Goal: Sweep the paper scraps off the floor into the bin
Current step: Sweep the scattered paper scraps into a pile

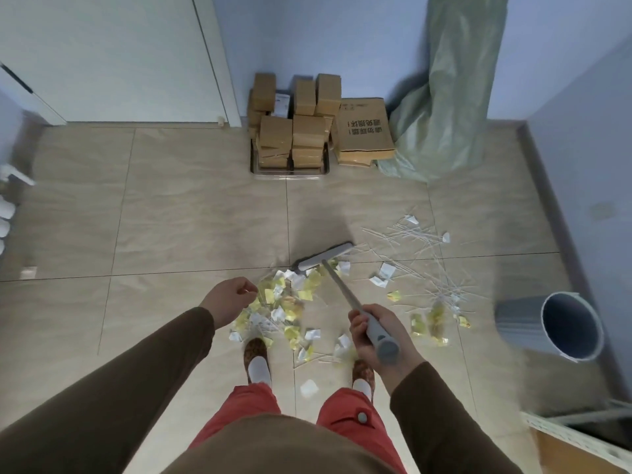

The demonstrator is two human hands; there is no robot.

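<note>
On the tiled floor [178, 213] right in front of the feet, most of the paper scraps [284, 302] are bunched into a loose white-and-yellow pile, and the grey broom head [323, 260] is parked on the floor at the far edge of that pile. That spot makes sense: from there the bristles can drag everything back and over toward the bin. The broom handle [345, 295] is gripped near its top end by the right hand [376, 333], fingers wrapped tight around it, so the whole sweep is being steered one-handed. The left hand [231, 297] is held out over the pile with nothing in it, fingers curled loosely in, probably just for balance.

The bin [561, 328] is tipped on its side at the right by the wall, mouth facing the mess, so scraps can be pushed straight in with no dustpan needed. Between pile and bin, a smaller patch of yellow scraps [432, 323] is still lying loose, and a scatter of thin white strips [413, 244] is spread further out. Those skinny strips will likely be the annoying part, since they tend to slip under bristles.

Against the back wall, stacked cardboard boxes [290, 131] and a greenish sack [444, 107] are sitting well clear of the sweep path. One stray white scrap [308, 387] is left between the slippers [257, 357], easy to miss or step on.
</note>
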